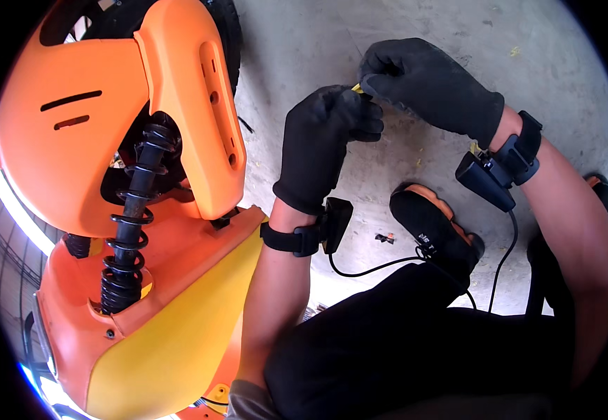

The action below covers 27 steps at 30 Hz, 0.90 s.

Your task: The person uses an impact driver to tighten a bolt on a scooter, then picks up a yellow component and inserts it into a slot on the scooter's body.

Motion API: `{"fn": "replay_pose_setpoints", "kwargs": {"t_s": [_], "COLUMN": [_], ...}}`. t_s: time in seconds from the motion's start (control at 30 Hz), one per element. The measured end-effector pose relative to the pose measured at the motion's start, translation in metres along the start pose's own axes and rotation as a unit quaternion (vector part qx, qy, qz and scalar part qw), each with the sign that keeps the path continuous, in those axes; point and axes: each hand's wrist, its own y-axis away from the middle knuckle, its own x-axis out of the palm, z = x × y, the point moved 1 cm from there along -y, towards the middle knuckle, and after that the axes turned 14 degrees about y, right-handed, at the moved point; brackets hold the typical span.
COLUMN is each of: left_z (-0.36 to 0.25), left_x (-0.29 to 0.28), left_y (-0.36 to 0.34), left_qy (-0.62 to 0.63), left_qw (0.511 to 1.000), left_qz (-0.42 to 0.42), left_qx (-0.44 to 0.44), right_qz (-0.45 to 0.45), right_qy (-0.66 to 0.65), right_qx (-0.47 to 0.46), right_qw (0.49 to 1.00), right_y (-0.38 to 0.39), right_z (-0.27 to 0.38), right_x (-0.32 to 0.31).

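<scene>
Both of my hands wear black gloves and meet over the floor, to the right of an orange vehicle. A small yellow piece (358,89) shows between the fingertips; most of it is covered, and its kind cannot be made out. My left hand (323,143) is closed with its fingers bent around the near side of the piece. From the upper right, my right hand (433,87) is closed in a pinch at the piece's other side. Each wrist carries a strapped black device, one on the left (335,225) and one on the right (489,180).
Left of me stand orange body panels (73,161), a black coil-spring shock absorber (130,231), a yellow panel (178,329) and part of a black tyre (228,35). Black cables (377,271) hang from the wrist devices. My shoe (433,224) rests on the grey concrete floor (304,42) beside a small dark scrap (385,239).
</scene>
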Motion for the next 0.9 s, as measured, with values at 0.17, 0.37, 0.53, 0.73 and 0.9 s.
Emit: {"fn": "replay_pose_setpoints", "kwargs": {"t_s": [0.17, 0.37, 0.53, 0.73, 0.9], "left_z": [0.000, -0.001, 0.000, -0.003, -0.010], "left_x": [-0.006, -0.014, -0.016, -0.022, -0.017], "left_y": [0.001, 0.003, 0.005, 0.006, 0.006], "left_qy": [0.066, 0.129, 0.068, -0.262, -0.094], "left_qw": [0.997, 0.991, 0.997, 0.932, 0.992], "left_qz": [-0.015, -0.006, 0.009, 0.117, 0.046], "left_qx": [-0.035, -0.031, -0.024, 0.221, 0.077], "right_qz": [0.017, -0.046, -0.070, -0.031, 0.000], "right_qy": [0.007, 0.012, 0.060, 0.003, 0.025], "right_qx": [-0.007, -0.092, -0.133, -0.088, -0.078], "right_qw": [1.000, 0.995, 0.987, 0.996, 0.997], "right_y": [-0.002, 0.004, 0.000, 0.000, -0.003], "right_z": [0.003, 0.005, 0.002, 0.003, 0.008], "right_x": [0.004, 0.014, 0.016, 0.017, 0.011]}}
